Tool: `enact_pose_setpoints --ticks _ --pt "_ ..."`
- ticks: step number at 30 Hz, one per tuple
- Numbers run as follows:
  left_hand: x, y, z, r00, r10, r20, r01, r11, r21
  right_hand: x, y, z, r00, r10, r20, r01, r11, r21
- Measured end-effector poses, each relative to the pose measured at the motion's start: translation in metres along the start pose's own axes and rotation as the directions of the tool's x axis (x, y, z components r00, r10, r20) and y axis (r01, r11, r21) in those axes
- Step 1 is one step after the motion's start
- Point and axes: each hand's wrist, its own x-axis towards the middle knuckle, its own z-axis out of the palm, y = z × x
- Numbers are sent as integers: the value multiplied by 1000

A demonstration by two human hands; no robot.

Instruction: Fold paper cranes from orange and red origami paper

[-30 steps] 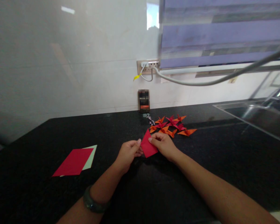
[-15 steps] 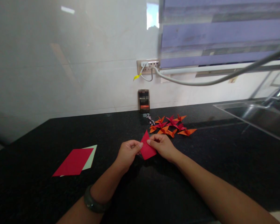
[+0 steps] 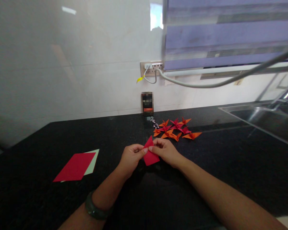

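Observation:
A folded piece of red origami paper (image 3: 150, 157) is held over the dark counter, its narrow point facing away from me. My left hand (image 3: 132, 157) pinches its left edge, thumb on top. From the other side my right hand (image 3: 165, 151) grips it too, with the thumb pressed on the face close to the left thumb. The fingers beneath the paper are partly hidden. Just beyond my right hand lies a group of folded paper cranes (image 3: 168, 131), orange and red.
On the left of the black counter (image 3: 38, 140) lie flat red sheets (image 3: 74, 166) over a pale green sheet (image 3: 92, 163). A blurred dark box (image 3: 148, 103) leans at the wall beneath a socket (image 3: 151, 68). A cable (image 3: 201, 85) crosses above; a sink (image 3: 266, 123) is at right.
The red paper has tilted slightly and dipped a little toward me. My thumbs have moved closer together on its face, the right one shifting left.

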Motion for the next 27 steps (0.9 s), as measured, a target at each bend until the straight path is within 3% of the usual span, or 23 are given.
enact_pose_setpoints --ticks 3,12,19,22,24,27 --pt "-2 2 1 999 -9 41 8 999 39 -3 -1 4 999 30 36 -31 998 45" --pt "-2 2 -3 989 -42 145 37 999 37 -6 -2 8 997 16 -74 -10 997 72" --pt "-4 1 -3 982 -86 170 82 996 31 7 -3 -6 940 -42 -339 91 987 131" --pt "-4 1 -3 982 -94 163 91 996 28 12 -8 -15 908 1 -420 97 972 212" --pt "-4 1 -2 984 -87 152 85 996 17 11 -9 -16 938 42 -345 40 973 228" --pt "-4 1 -2 987 -78 140 77 997 16 6 -8 -10 992 60 -107 -43 988 151"
